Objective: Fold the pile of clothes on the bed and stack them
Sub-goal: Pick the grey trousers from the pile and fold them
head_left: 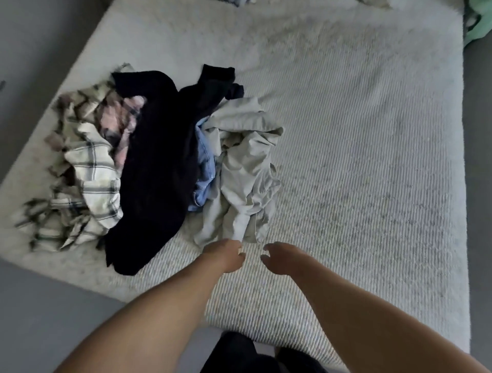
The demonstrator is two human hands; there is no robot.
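Observation:
A pile of crumpled clothes lies on the left half of the bed (pixel 359 149). It holds a plaid shirt (pixel 87 170), a pink patterned piece (pixel 122 119), a large black garment (pixel 157 165), a bit of blue denim (pixel 205 159) and a pale grey garment (pixel 245 170) on the right. My left hand (pixel 226 255) grips the near hem of the pale grey garment. My right hand (pixel 279 258) hovers just right of it, fingers loosely curled, holding nothing.
The bed's near edge and left corner border a grey floor (pixel 40 306). A green cloth (pixel 479 24) lies past the far right corner. More fabric (pixel 378 2) shows at the top edge. My dark-clad legs (pixel 239 354) stand at the bed's foot.

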